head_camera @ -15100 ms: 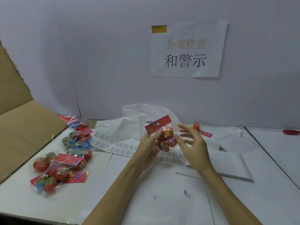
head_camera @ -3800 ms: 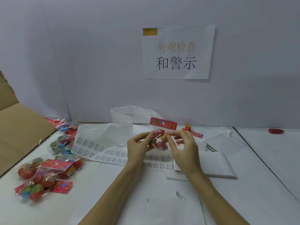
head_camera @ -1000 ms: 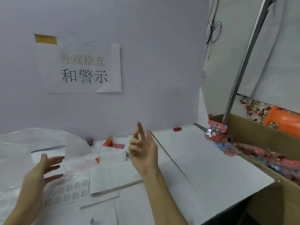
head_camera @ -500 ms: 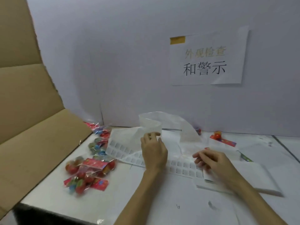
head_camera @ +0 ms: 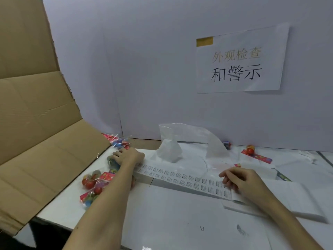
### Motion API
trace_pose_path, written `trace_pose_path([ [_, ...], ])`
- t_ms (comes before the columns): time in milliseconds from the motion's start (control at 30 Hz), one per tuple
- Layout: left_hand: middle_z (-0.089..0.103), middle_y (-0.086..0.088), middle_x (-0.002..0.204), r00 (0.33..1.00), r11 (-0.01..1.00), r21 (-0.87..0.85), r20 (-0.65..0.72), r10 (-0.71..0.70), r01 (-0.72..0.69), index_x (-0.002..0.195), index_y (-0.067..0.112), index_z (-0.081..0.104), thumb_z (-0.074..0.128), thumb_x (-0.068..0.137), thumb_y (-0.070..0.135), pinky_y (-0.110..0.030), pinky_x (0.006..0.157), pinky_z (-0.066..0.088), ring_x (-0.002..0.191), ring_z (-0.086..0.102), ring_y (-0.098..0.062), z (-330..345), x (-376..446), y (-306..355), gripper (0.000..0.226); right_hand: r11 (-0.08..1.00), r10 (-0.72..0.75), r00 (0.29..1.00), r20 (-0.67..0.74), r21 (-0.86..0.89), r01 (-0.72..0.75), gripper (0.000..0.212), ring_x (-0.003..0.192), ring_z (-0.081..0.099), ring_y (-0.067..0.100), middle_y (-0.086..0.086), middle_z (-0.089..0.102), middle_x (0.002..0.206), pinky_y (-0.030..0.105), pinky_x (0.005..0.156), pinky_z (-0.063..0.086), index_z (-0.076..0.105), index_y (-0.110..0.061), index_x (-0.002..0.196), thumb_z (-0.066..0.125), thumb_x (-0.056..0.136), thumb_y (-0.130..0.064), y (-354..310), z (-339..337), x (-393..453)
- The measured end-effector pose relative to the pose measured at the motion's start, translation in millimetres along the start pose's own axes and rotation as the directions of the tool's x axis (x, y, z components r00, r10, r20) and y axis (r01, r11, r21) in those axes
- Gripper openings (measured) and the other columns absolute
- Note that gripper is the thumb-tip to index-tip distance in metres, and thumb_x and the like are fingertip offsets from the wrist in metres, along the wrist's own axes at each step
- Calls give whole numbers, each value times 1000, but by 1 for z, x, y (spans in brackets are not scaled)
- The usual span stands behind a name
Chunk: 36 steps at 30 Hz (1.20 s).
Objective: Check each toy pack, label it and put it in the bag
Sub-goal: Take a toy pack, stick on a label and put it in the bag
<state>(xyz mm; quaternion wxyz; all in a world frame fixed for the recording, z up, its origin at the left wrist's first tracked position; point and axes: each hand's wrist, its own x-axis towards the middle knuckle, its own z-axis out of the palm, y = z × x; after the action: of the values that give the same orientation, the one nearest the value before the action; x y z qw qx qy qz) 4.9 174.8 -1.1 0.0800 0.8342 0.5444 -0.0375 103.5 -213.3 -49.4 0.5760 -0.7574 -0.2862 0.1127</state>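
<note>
A brown cardboard box flap (head_camera: 41,123) fills the far left, leaning over the edge of the white table (head_camera: 162,213). Beside it lies a loose cluster of toy packs (head_camera: 95,183) — clear cellophane bags with red printed header cards, holding small round toys in red, blue and green. At least three packs can be made out near the front of the cluster and one more, a far pack (head_camera: 118,141), by the wall; the exact count is unclear where they overlap.

The left hand (head_camera: 128,157) reaches into this cluster, palm down, fingers curled over a pack with green and blue toys (head_camera: 112,162); whether it truly grips it or only rests on it cannot be told.

Next comes the single label sheet (head_camera: 180,175), a long white strip with two rows of small printed labels, running across the table. Behind it stands one translucent plastic bag (head_camera: 182,139), crumpled and open at the top.

The right hand (head_camera: 241,181) lies on the right end of the label sheet, fingers bent with the tips pressed to the labels — nothing seen pinched between them.

Further right, near the wall, lies one lone pack (head_camera: 254,154) with a red header card. One paper sign (head_camera: 239,60) with Chinese characters is taped to the wall above.
</note>
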Motion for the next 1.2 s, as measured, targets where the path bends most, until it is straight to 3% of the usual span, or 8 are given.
trace_pose_path([
  [233,64,-17,130,952,988,35,-263,156,-152,127,8,60,44,102,29,-51,112,38,124,57,-38,3,-7,7,36,1000,21,1000,-14,-15,-21,31,73,72,18,4,76,80,26,62,51,80,-16,88,56,105,-9,-5,0,-2],
  [467,64,-5,89,692,757,-358,-703,167,-547,94,8,65,42,109,43,-51,100,41,78,57,-25,-18,-23,29,44,999,25,999,-20,-32,-26,31,76,72,22,3,76,81,33,69,55,80,-19,88,56,105,-11,-4,0,-1],
  [700,66,-19,134,328,691,183,-777,538,-699,131,-2,63,55,103,9,-53,96,49,107,65,-42,-42,-66,66,31,1000,8,1000,-1,-20,-8,29,82,72,18,0,77,87,28,72,56,80,-30,98,57,105,-15,-4,1,0],
  [800,51,-19,154,175,636,394,-745,644,-664,146,-3,51,64,83,-14,-59,103,48,125,57,-52,-43,-96,84,66,990,-56,997,60,-127,64,30,98,67,2,-22,71,108,14,78,50,73,-55,112,62,104,-29,-5,5,-5],
  [900,41,-17,161,93,555,375,-763,640,-742,153,-2,44,75,83,-5,-59,107,45,135,52,-49,-38,-126,100,77,898,-93,982,166,-411,155,31,125,46,-8,-38,51,134,18,105,40,61,-61,130,55,105,-45,-5,11,-6],
  [1000,47,-16,158,-24,299,214,-847,531,-930,153,1,44,81,89,21,-53,111,45,136,53,-38,-21,-153,110,77,726,-34,967,253,-658,198,35,140,28,0,-32,38,153,30,121,23,54,-59,139,44,105,-55,-6,21,-5],
  [1100,51,-9,153,72,15,-73,-887,456,-997,154,5,44,81,90,21,-27,108,49,128,59,-18,7,-176,115,76,783,-26,981,192,-606,139,32,138,38,0,-28,48,151,26,117,29,62,-51,135,47,107,-46,-7,21,-5],
  [1200,55,-1,142,359,-169,-497,-786,503,-851,153,15,47,83,87,8,-24,88,60,114,68,-15,41,-190,117,75,988,28,1000,2,-152,-27,28,120,63,4,-19,71,127,25,105,49,71,-38,123,50,110,-25,-7,13,-2],
])
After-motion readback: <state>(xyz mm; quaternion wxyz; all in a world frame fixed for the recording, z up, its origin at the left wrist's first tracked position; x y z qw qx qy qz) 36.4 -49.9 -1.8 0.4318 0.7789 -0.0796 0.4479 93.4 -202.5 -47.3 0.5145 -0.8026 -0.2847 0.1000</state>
